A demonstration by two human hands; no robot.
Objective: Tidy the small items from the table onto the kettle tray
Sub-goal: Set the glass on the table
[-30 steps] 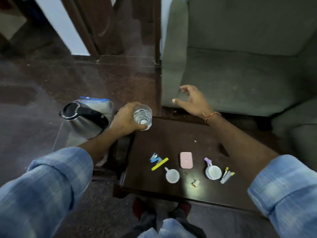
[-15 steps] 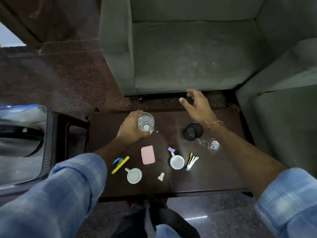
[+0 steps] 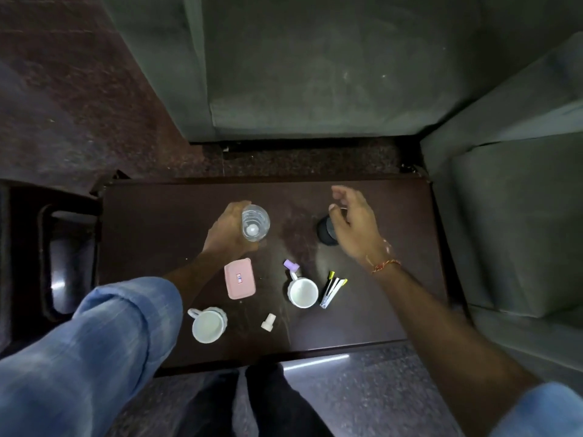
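Your left hand (image 3: 232, 233) grips the clear glass (image 3: 255, 223) near the middle of the frame, fingers curled round its side with the base on or just above the dark surface (image 3: 394, 310) — I can't tell which. Your right hand (image 3: 355, 230) hangs over the small black cup (image 3: 325, 229), fingers loosely spread and lightly bent, thumb close to its rim; contact can't be made out, and it holds nothing.

To do this step well, come down on the black cup from above, close thumb and fingers round its wall, and lift straight up so you don't sweep the pens (image 3: 332, 291) just below your wrist. Keep the glass level while the other hand works.

The remaining small items sit in the lower middle of the frame: a pink case (image 3: 239, 279), two white mugs (image 3: 303, 291) (image 3: 208, 324), a small white cap (image 3: 268, 322) and a purple piece (image 3: 291, 265). The kettle tray isn't visible — it likely lies past the left edge.
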